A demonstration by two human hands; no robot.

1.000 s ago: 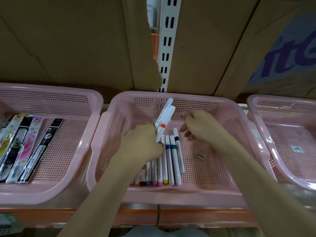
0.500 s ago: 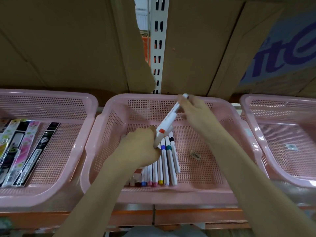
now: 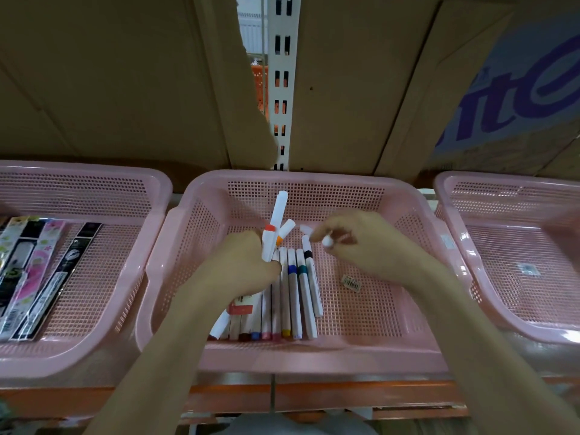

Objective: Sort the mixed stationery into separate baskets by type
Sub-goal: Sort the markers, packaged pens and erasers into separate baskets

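- Head view: three pink perforated plastic baskets are seen side by side on an orange-edged shelf (image 3: 314,397), backed by brown cardboard cartons (image 3: 110,89).
- The left hand (image 3: 241,268) is held over the middle pink basket (image 3: 314,356), clenched round two white marker pens that stand up out of the fist.
- The longer white marker with a red band (image 3: 276,221) is tilted slightly to the right; the shorter white marker with an orange band (image 3: 285,232) leans further right and touches it near the fist.
- The right hand (image 3: 361,246) is held just to the right of the left hand, above the same basket, fingers curled; a small white rounded object (image 3: 328,241), blurred, is pinched at the fingertips. Whether it is a cap or a pen end cannot be told.
- A row of white marker pens with coloured bands (image 3: 293,296) lies flat on the basket floor, below and between the two hands, its left part hidden under the left hand and forearm.
- A small barcode sticker (image 3: 352,282) lies on the basket floor below the right hand, apart from the row.
- The left pink basket (image 3: 94,189), well to the left of the left hand, holds flat packaged stationery items (image 3: 37,277) laid side by side.
- The right pink basket (image 3: 502,199), to the right of the right forearm, carries a small label (image 3: 528,269) on its floor.
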